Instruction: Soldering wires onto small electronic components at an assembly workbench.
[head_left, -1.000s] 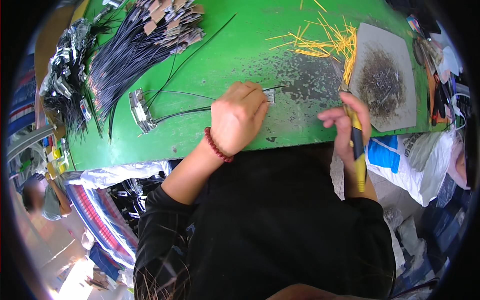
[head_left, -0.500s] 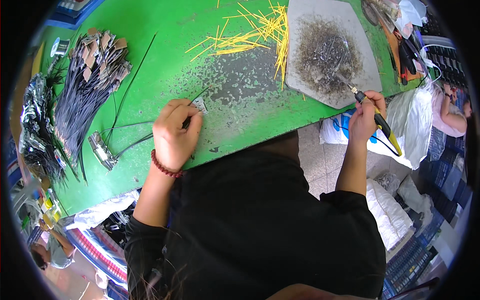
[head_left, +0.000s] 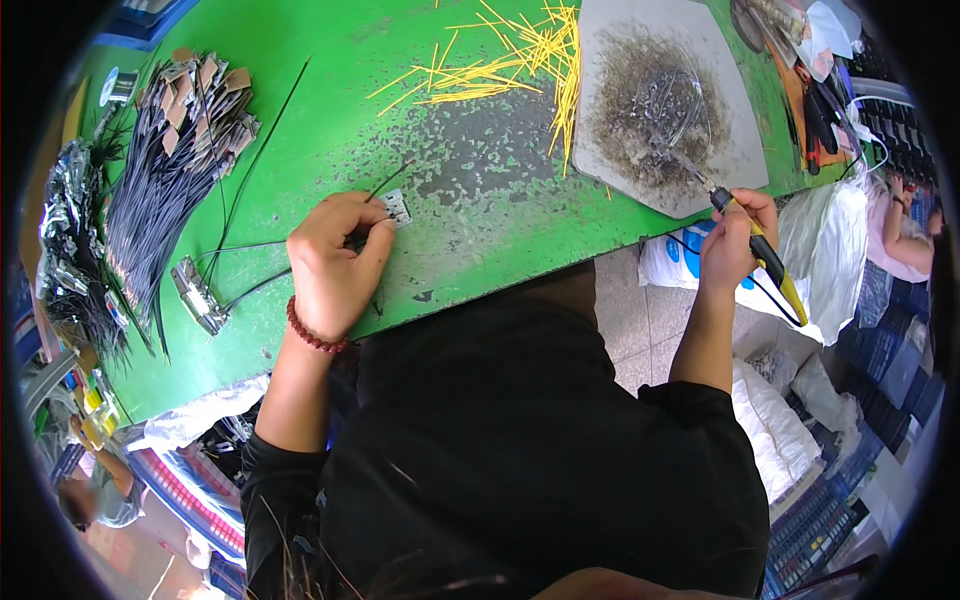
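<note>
My left hand [head_left: 335,255] is closed in a pinch on a thin black cable [head_left: 390,180], whose end sticks out past the fingertips. Beside those fingers a small silvery piece [head_left: 397,208] lies on the green tabletop. Black leads run leftward from the hand to a metallic part [head_left: 199,296] on the table. My right hand [head_left: 735,240] grips a yellow-and-black soldering iron [head_left: 768,258]. Its metal tip points up and left over a grey board [head_left: 620,180] that is stained dark and carries tangled fine wire [head_left: 680,105].
Yellow wires [head_left: 500,75] lie scattered left of the board. At the left are a bundle of black cables with brown tabs [head_left: 165,190], a solder spool [head_left: 118,87] and a shiny dark cable pile [head_left: 68,240]. Tools [head_left: 820,115] lie at the right. Other people are partly visible at both sides.
My left hand has shifted a little to the left, pulling the cable end back with it. The silvery piece shows more beside the fingers. My right hand and the iron stay nearly still.
</note>
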